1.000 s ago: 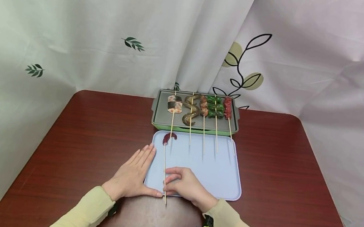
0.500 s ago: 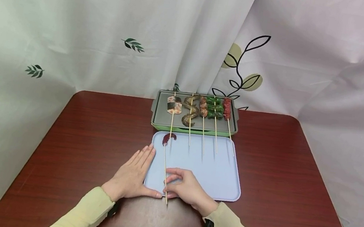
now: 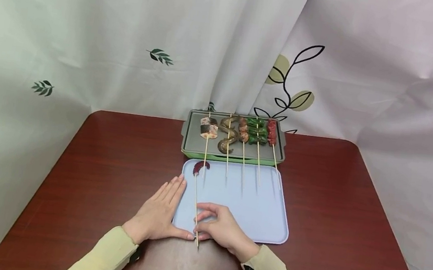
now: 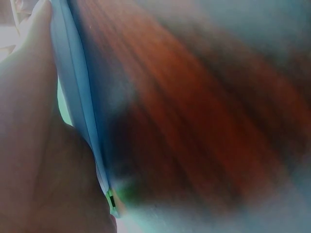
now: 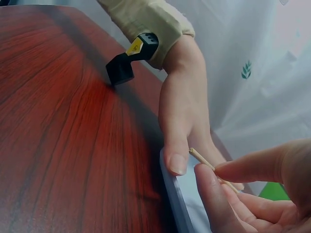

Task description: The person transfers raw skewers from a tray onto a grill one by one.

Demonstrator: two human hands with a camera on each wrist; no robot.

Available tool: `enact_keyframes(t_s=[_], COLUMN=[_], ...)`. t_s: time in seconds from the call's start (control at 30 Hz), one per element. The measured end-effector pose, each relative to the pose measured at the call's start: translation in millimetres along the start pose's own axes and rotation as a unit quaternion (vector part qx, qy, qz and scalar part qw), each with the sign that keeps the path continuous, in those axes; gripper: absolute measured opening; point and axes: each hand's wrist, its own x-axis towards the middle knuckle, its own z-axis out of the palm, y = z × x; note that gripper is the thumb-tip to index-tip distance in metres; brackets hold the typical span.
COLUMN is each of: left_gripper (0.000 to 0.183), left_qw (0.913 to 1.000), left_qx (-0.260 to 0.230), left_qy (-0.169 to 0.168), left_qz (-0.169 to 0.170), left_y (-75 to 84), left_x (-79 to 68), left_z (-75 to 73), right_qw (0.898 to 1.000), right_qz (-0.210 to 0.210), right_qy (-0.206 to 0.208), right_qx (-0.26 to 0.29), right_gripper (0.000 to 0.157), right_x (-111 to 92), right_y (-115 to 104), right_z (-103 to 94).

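Observation:
In the head view, my left hand (image 3: 159, 214) lies flat, fingers straight, along the left edge of the light blue tray (image 3: 265, 215); its thumb stretches along the front edge. Near the tray's front left corner my right hand (image 3: 224, 229) pinches the wooden stick of a skewer (image 3: 195, 193). A curled dark red piece, like an octopus tentacle, is at the skewer's far end. The right wrist view shows thumb and finger on the stick (image 5: 201, 158), close to the left thumb (image 5: 178, 163). The left wrist view is blurred, with the left hand (image 4: 36, 126) against the tray's side.
Behind the tray stands a grey grill pan (image 3: 192, 143) with a green base. Several food skewers lie on it, including a fish skewer (image 3: 209, 129) and a green pepper skewer (image 3: 258, 134), their sticks reaching over the tray. A white curtain (image 3: 124, 25) hangs behind the table (image 3: 335, 207).
The head view has shifted slightly, so everything sits a little lower. Hands, skewer and tray keep the same places relative to each other.

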Motion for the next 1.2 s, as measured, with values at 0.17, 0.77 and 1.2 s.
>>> enact_keyframes(t_s=[0.17,0.77,1.2], left_gripper=[0.138,0.140,0.141], left_qw=[1.0000,0.9998,0.9998], left_qx=[0.001,-0.001,0.018], left_qy=[0.004,-0.012,0.005], left_qz=[-0.001,-0.013,-0.001], left_y=[0.4,-3.2,-5.1], left_x=[0.3,-1.8,-1.3], left_z=[-1.0,8.1,12.2], right_qw=[1.000,1.000,0.997], right_qz=[-0.007,-0.015,-0.036], right_qy=[0.002,-0.019,-0.058], right_qx=[-0.002,0.015,0.035], right_gripper=[0.060,0.058,0.057], right_x=[0.1,-9.7,-20.9], right_y=[-0.3,-2.9,-15.9], right_z=[-0.2,0.4,3.6])
